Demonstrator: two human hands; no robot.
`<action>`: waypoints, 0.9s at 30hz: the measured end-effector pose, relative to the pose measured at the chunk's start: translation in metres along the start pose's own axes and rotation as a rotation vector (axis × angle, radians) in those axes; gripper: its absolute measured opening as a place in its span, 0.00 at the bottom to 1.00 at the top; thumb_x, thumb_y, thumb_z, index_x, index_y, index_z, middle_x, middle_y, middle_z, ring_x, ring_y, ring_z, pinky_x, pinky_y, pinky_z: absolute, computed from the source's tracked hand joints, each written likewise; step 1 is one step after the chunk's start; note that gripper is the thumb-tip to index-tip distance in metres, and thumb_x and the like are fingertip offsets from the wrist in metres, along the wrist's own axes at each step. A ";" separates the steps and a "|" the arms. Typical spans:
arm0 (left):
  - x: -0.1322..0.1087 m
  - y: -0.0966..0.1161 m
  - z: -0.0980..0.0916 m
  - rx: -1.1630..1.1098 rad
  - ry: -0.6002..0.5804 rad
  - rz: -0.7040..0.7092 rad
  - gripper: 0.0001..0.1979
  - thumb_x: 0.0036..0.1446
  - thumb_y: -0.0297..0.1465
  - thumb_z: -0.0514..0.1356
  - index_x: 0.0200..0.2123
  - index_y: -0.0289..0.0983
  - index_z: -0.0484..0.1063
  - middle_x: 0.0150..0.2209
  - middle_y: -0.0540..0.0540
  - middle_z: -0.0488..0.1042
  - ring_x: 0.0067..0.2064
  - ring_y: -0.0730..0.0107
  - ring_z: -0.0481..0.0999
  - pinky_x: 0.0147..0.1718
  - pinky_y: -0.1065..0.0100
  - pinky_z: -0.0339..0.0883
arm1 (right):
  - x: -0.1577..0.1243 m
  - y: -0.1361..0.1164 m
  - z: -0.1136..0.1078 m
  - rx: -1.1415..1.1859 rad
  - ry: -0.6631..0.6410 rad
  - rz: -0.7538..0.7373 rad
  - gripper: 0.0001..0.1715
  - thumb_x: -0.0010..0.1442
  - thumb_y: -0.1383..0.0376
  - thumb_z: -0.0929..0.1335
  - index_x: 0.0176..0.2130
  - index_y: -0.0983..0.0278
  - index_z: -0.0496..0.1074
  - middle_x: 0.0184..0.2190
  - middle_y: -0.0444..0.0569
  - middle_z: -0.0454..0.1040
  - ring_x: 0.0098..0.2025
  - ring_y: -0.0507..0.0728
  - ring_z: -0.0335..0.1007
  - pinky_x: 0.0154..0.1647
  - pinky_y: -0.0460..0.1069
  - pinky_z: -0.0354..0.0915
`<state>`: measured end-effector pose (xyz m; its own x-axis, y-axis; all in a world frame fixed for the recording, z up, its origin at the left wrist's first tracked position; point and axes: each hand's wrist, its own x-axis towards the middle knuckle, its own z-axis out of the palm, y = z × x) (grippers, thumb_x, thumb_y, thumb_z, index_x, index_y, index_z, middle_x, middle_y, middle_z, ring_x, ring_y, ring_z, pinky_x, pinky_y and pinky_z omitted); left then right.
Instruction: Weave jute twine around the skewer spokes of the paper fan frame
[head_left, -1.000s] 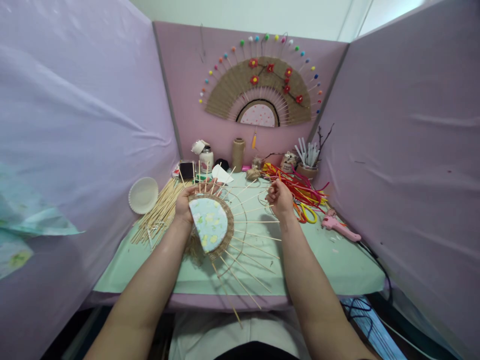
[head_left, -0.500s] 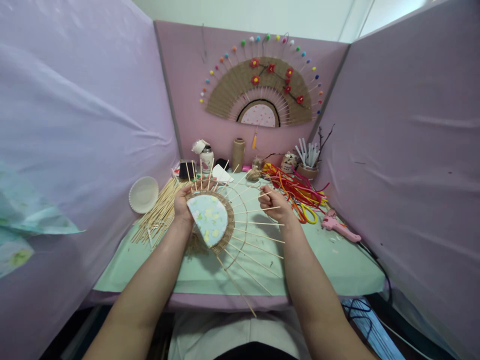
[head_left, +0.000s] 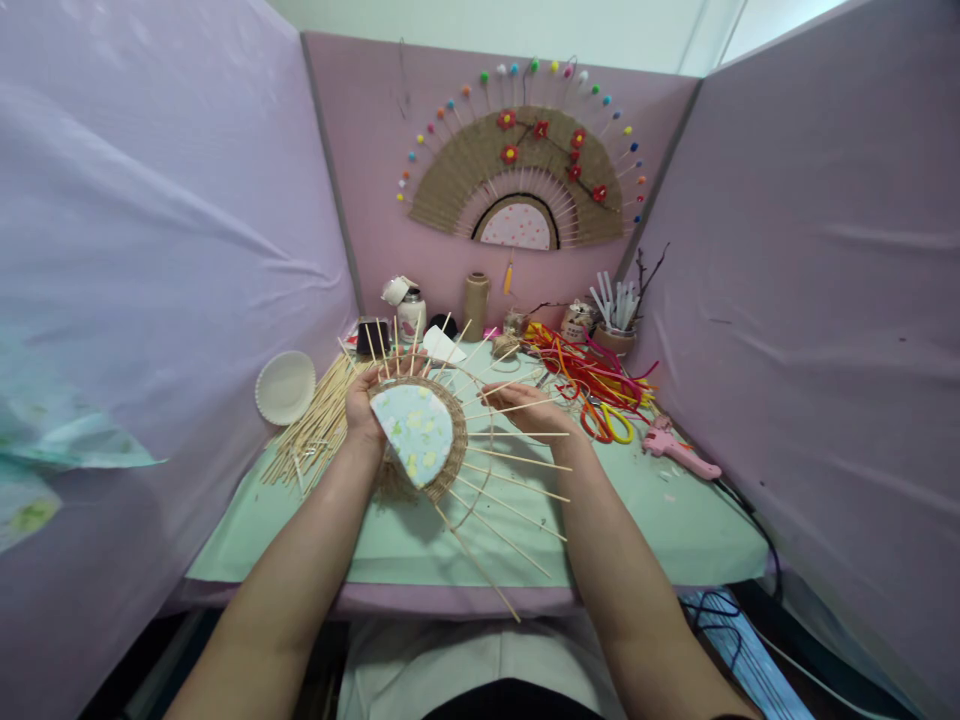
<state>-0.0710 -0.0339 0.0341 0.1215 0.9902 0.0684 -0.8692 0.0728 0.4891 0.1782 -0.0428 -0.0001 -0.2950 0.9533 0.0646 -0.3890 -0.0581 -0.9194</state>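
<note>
My left hand [head_left: 363, 405] grips a half-round fan frame by its far left edge, with some fingers behind the sticks. The fan frame [head_left: 414, 437] has a pale blue floral half-circle with a woven brown rim, and thin wooden sticks spread out from it. A thin brown cord [head_left: 491, 432] arcs through the sticks beyond the rim. My right hand [head_left: 525, 405] is at the upper right sticks, its fingertips closed together on the cord, partly behind the sticks.
Left of the fan lies a bundle of sticks [head_left: 319, 425] near a white scalloped dish [head_left: 286, 388]. To the right are red and yellow pipe cleaners [head_left: 592, 365], scissors [head_left: 616, 424] and a pink glue gun [head_left: 681, 452]. A finished fan [head_left: 525, 170] hangs on the back panel.
My right hand has moved left, closer to the fan's rim, and its fingers have straightened from a curled grip. The fan has turned slightly in my left hand.
</note>
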 end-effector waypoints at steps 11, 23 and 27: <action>-0.002 -0.014 0.002 -0.023 0.028 -0.093 0.22 0.55 0.28 0.52 0.51 0.26 0.72 0.46 0.32 0.79 0.50 0.50 0.79 0.49 0.52 0.72 | -0.011 -0.012 0.018 0.351 -0.262 0.204 0.31 0.66 0.45 0.59 0.47 0.68 0.72 0.47 0.57 0.78 0.47 0.60 0.76 0.50 0.55 0.69; -0.001 -0.015 0.004 0.168 0.118 -0.258 0.22 0.57 0.30 0.51 0.50 0.25 0.73 0.38 0.35 0.81 0.40 0.53 0.82 0.45 0.53 0.74 | -0.015 0.017 0.031 0.323 -0.312 0.337 0.28 0.57 0.52 0.71 0.51 0.66 0.70 0.41 0.54 0.79 0.39 0.59 0.77 0.39 0.53 0.72; 0.006 -0.008 -0.002 0.246 0.210 -0.205 0.21 0.62 0.40 0.50 0.41 0.28 0.75 0.31 0.37 0.80 0.34 0.56 0.81 0.36 0.59 0.74 | -0.014 0.008 0.026 0.339 -0.268 0.270 0.26 0.55 0.54 0.71 0.50 0.64 0.71 0.40 0.51 0.80 0.38 0.57 0.76 0.39 0.51 0.72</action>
<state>-0.0645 -0.0279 0.0287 0.1579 0.9627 -0.2197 -0.6931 0.2666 0.6697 0.1567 -0.0639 0.0020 -0.6201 0.7842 -0.0202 -0.5160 -0.4272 -0.7425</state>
